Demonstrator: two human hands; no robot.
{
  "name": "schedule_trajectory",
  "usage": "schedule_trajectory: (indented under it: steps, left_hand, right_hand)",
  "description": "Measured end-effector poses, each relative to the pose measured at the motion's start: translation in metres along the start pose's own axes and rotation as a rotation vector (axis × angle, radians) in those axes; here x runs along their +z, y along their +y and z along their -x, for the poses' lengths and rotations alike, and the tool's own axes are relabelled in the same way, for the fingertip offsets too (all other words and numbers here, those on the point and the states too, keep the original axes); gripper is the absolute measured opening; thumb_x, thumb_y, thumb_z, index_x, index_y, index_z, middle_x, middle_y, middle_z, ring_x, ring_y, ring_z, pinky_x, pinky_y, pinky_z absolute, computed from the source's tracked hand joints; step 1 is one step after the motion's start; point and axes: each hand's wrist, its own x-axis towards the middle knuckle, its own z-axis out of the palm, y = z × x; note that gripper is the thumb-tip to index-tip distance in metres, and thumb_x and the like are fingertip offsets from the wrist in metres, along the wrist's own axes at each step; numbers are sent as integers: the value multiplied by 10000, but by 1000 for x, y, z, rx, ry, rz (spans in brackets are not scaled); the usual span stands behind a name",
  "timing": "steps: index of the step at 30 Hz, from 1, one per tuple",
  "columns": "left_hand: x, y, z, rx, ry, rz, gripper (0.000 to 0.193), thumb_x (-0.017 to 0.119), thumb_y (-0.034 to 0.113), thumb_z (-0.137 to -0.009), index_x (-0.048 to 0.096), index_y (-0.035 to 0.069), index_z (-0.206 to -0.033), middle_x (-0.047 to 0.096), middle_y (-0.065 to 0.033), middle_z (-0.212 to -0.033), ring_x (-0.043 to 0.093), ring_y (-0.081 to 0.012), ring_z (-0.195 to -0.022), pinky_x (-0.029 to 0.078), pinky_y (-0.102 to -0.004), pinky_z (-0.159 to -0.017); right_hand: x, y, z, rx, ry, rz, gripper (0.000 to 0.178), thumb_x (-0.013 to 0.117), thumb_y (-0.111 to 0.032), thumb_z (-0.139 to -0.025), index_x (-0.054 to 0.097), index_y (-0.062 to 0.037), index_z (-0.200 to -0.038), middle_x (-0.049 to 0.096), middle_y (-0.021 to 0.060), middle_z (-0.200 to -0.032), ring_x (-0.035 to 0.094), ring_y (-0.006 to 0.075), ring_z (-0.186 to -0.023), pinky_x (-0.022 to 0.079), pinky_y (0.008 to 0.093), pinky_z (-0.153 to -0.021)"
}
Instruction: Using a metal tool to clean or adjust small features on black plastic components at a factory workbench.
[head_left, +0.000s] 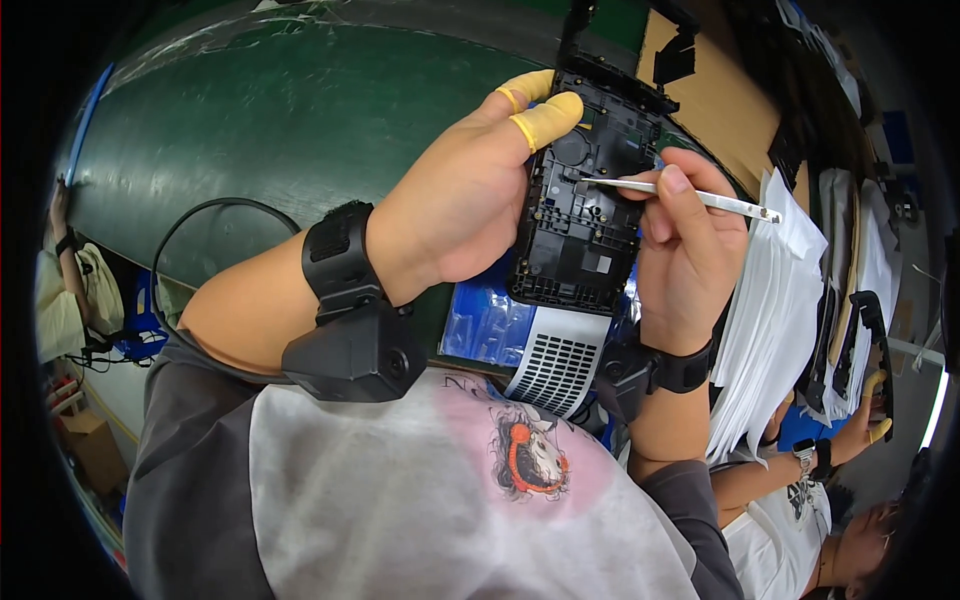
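My left hand [455,190], with yellow finger cots on its thumb and a finger, grips the left edge of a black plastic housing [575,240]. Ribs, posts and small brass-coloured dots cover the inside of this housing. At its upper end a black frame-like part [610,70] sticks up. Pinched in my right hand [690,230] is a pair of metal tweezers [725,203], its tip at the middle of the housing. Whether the tip holds anything is too small to tell. Both wrists carry black strapped devices.
A green work surface [250,120] spreads to the left and beyond. Below the housing lie blue plastic bags [490,315] and a sheet of black labels [560,365]. White sheets [765,310] stand stacked at the right, near cardboard [710,90]. A co-worker's hand [855,430] shows at lower right.
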Motion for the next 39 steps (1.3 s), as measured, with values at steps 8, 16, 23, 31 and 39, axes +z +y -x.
schedule_trajectory:
  steps: [8, 16, 23, 31, 39]
  left_hand:
    - [0, -1, 1, 12, 3, 7, 327, 433, 225, -872, 375, 88, -1163, 500, -20, -1059, 493, -108, -972, 422, -267, -819]
    - [-1, 0, 1, -6, 0, 50, 375, 472, 153, -841, 346, 75, -1186, 510, -41, -1038, 516, -121, -937, 438, -271, -798]
    - [-9, -2, 0, 15, 34, -135, 564, 493, -41, -729, 252, 38, -1233, 508, -104, -1018, 531, -152, -904, 439, -277, -797]
    - [-6, 1, -2, 96, 2, 0, 519, 476, 14, -776, 251, 38, -1243, 507, -104, -1033, 524, -159, -918, 435, -292, -807]
    - [-8, 2, -3, 23, -16, 33, 418, 466, 70, -816, 324, 51, -1209, 505, -74, -1049, 518, -153, -928, 431, -297, -818]
  right_hand:
    - [-1, 2, -1, -3, -17, 19, 190, 602, -24, -728, 574, 57, -898, 546, 31, -657, 400, 46, -512, 300, 157, -480]
    - [-2, 5, -1, -6, -23, 47, 191, 599, -21, -730, 570, 58, -900, 566, 52, -679, 401, 46, -516, 304, 158, -488]
    - [-3, 2, 0, -30, 10, 11, 188, 562, -5, -746, 549, 72, -916, 578, 105, -692, 402, 54, -513, 322, 168, -492]
    - [2, -2, 12, -115, -51, 75, 199, 576, -26, -747, 550, 59, -925, 601, 108, -730, 413, 51, -511, 324, 163, -477]
    - [2, 1, 10, -126, -72, 103, 181, 581, -35, -752, 563, 57, -908, 580, 75, -684, 418, 46, -508, 345, 158, -488]
